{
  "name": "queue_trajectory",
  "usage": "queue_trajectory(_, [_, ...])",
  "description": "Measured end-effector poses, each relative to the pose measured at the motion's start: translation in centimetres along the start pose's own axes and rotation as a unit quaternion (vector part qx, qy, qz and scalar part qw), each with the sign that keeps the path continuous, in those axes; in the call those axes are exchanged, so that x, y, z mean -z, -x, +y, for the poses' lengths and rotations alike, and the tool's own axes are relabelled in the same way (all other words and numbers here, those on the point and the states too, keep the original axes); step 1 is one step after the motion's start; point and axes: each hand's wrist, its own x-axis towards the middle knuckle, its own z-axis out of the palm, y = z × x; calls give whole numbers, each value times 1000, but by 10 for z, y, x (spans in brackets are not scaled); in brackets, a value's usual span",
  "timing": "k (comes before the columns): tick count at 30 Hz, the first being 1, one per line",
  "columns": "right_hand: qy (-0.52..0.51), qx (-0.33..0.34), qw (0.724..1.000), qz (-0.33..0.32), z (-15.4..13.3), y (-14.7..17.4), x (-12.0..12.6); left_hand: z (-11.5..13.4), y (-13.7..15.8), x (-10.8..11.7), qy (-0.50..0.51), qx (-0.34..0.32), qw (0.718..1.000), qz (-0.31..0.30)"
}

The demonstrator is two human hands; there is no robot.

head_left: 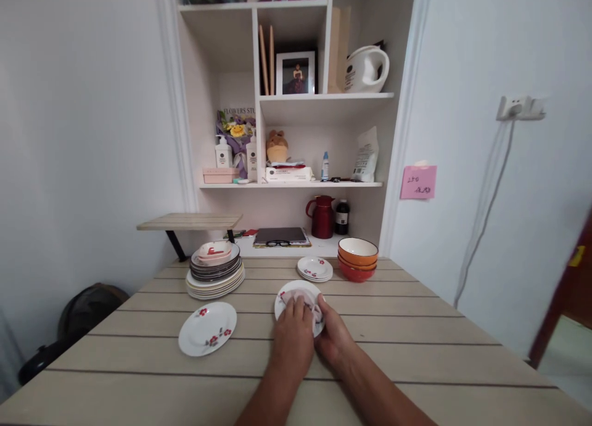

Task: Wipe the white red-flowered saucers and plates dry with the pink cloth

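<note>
Currently, through the head camera, I watch both hands at work around one small floral plate [300,285] near the middle of the desk [398,364]. My left hand [295,328] lies over the plate's face, fingers bent onto a pale pink cloth [317,314] and pressing it against the surface; whether those fingers also pinch the cloth, I cannot tell. My right hand [333,336] grips the plate by its right edge, thumb at the rim and the other fingers mostly hidden beneath. From this angle I cannot make out whether the plate touches the desk or sits just above it.

To the left, apart from my hands, an oval-looking white plate [208,331] with red flowers lies flat. Behind it stands a tall stack of plates [215,281], topped by small dishes with a red pattern [215,251]. Just beyond the plate I am holding, slightly right, I see a short stack of floral saucers [314,267], and beside that, nested bowls [357,259] in orange and red. Farther back, a dark red jug [322,217] stands next to a black bottle [341,217], with eyeglasses [278,243] off to their left.
</note>
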Motion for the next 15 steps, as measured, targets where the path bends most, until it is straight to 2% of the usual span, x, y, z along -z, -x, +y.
queue_trajectory(3, [-1,-13,1000,-9,-1,-1,4,-2,0,-1,45,-44,998,4])
queue_trajectory(5, [-3,-20,1000,-16,-1,-1,5,-4,-1,0,76,-50,996,7])
queue_trajectory(8, [2,-16,1000,-21,0,0,4,-4,-1,0,91,-9,996,7])
queue_trajectory(12, [20,11,1000,0,3,2,-1,-5,-3,0,51,72,996,8])
queue_trajectory(15, [14,24,1000,11,6,2,-3,-6,-4,0,25,96,995,0])
